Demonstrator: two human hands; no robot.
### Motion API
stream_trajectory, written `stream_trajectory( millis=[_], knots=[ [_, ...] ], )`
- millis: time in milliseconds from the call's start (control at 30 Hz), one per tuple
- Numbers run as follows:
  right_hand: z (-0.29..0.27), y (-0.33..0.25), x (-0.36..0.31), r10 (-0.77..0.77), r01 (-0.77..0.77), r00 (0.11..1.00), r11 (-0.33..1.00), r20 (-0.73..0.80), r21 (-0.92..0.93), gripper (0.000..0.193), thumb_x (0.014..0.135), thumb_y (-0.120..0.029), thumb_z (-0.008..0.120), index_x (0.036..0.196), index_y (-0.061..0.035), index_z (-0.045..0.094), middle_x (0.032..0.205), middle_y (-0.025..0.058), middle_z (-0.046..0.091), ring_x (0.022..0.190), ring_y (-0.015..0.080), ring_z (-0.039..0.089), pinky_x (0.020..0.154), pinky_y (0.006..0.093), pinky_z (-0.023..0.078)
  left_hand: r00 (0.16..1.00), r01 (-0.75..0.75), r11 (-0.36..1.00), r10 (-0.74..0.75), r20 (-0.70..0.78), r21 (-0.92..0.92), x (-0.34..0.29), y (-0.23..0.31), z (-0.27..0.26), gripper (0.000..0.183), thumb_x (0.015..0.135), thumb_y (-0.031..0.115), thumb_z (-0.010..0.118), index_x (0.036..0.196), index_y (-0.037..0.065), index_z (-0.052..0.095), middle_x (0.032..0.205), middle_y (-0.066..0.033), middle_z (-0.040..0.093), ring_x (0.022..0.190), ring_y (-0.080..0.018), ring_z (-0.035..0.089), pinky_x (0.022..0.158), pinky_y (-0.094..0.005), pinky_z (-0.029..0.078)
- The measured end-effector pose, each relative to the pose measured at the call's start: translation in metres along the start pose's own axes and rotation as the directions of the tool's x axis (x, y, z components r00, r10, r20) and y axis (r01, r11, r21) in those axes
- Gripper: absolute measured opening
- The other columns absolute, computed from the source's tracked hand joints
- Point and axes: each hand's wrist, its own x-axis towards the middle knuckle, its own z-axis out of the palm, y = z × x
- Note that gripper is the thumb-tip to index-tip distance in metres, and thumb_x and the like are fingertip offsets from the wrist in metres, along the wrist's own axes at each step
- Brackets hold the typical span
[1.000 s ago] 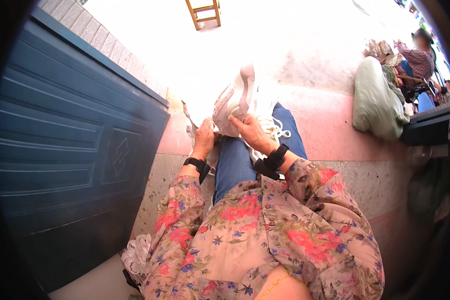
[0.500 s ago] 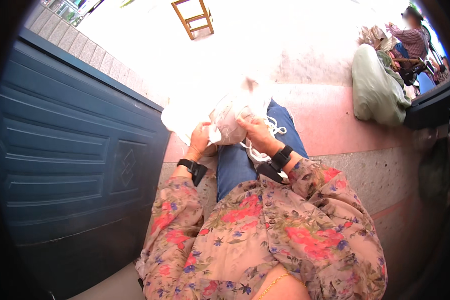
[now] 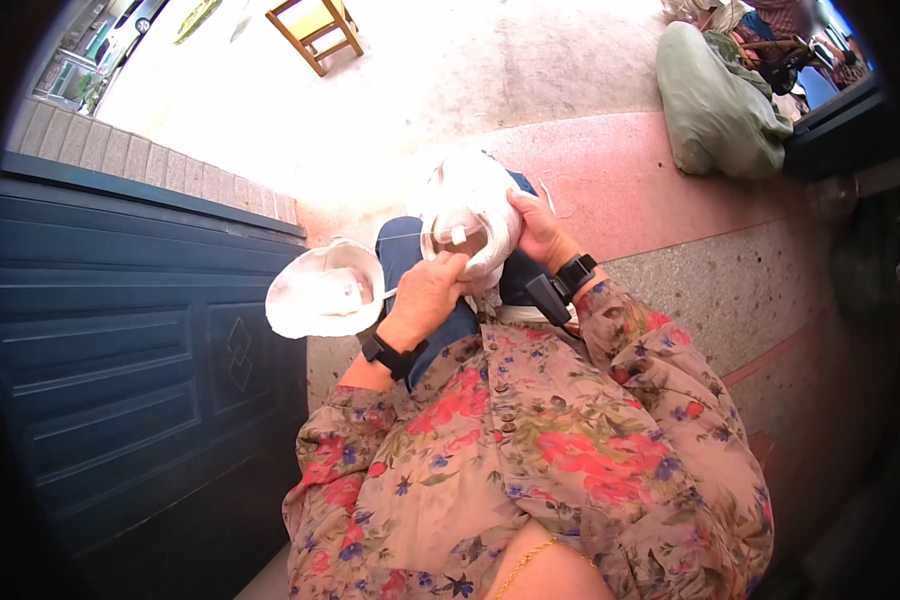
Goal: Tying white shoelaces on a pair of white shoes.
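Note:
A white cloth hat (image 3: 470, 190) rests over my knees, its opening turned toward me, with a small white tag showing inside. My right hand (image 3: 542, 232) grips its right side, thumb on the outside of the fabric. At the near edge of the opening, the bent fingers of my left hand (image 3: 428, 298) are closed on the rim; the fingertips are partly hidden. A second white hat (image 3: 305, 290), also with a tag inside, hangs by my left knee next to the door panel. A thin thread (image 3: 402, 236) stretches between the two hats.
To my left stands a dark blue panelled door (image 3: 120, 330). A large pale green sack (image 3: 715, 105) stands at the right, with a person (image 3: 778, 18) behind it. A wooden chair (image 3: 315, 30) is farther out on the pavement.
The held hat has turned so its opening faces me. The second hat now shows apart at the left. My left hand has moved to the held hat's rim; the view has shifted.

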Motion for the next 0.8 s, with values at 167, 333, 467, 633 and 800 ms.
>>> stream_trajectory(
  millis=[167, 333, 467, 633, 800],
  knots=[
    [-0.001, 0.012, -0.045, 0.195, -0.345, 0.877, 0.892, -0.439, -0.293, 0.044, 0.089, -0.039, 0.044, 0.11, -0.0004, 0.045, 0.11, 0.0144, 0.049, 0.101, 0.0263, 0.048, 0.088, 0.0399, 0.041, 0.981, 0.152, 0.975, -0.169, -0.097, -0.162, 0.008, -0.004, -0.025, 0.017, 0.074, 0.009, 0.06, 0.087, 0.002, 0.052, 0.081, -0.0176, 0.057, 0.08, -0.0358, 0.055, 0.065, -0.0398, 0.044],
    [-0.004, 0.045, -0.04, 0.491, -0.501, 0.819, 0.864, -0.297, 0.047, 0.057, 0.087, -0.049, 0.04, 0.121, -0.0026, 0.04, 0.119, 0.015, 0.046, 0.108, 0.0278, 0.045, 0.093, 0.0397, 0.037, 0.988, 0.15, 0.959, -0.135, 0.078, -0.242, -0.007, 0.002, -0.023, 0.02, 0.073, 0.01, 0.063, 0.088, 0.001, 0.051, 0.081, -0.0174, 0.057, 0.079, -0.0355, 0.055, 0.066, -0.0385, 0.044],
    [-0.004, 0.049, -0.043, 0.469, -0.463, 0.86, 0.883, -0.199, 0.081, 0.05, 0.091, -0.046, 0.033, 0.119, -0.0063, 0.042, 0.116, 0.0127, 0.047, 0.105, 0.0241, 0.047, 0.093, 0.0397, 0.038, 0.977, -0.042, 0.994, 0.019, 0.213, 0.104, -0.013, 0.008, 0.004, 0.022, 0.071, 0.014, 0.061, 0.091, 0.008, 0.052, 0.084, -0.0129, 0.056, 0.077, -0.0311, 0.057, 0.062, -0.0383, 0.046],
    [-0.022, 0.055, -0.046, 0.497, -0.462, 0.834, 0.866, -0.238, 0.189, 0.038, 0.09, -0.039, 0.039, 0.11, -0.0078, 0.049, 0.104, 0.0088, 0.054, 0.095, 0.0215, 0.053, 0.084, 0.0394, 0.043, 0.993, -0.035, 0.869, -0.026, 0.116, 0.494, -0.012, -0.005, 0.046, 0.011, 0.075, 0.015, 0.052, 0.086, 0.014, 0.053, 0.078, -0.0079, 0.054, 0.07, -0.028, 0.058, 0.051, -0.0395, 0.046],
    [0.001, 0.025, -0.044, -0.131, -0.072, 0.983, 0.381, -0.131, -0.922, 0.038, 0.082, -0.037, 0.052, 0.1, -0.0032, 0.053, 0.101, 0.0148, 0.055, 0.09, 0.0292, 0.055, 0.076, 0.041, 0.044, 0.998, -0.02, 0.828, -0.021, 0.066, 0.561, -0.01, -0.016, 0.077, 0.016, 0.072, 0.011, 0.054, 0.088, 0.011, 0.055, 0.079, -0.0081, 0.052, 0.065, -0.026, 0.059, 0.049, -0.0344, 0.049]
  ],
)
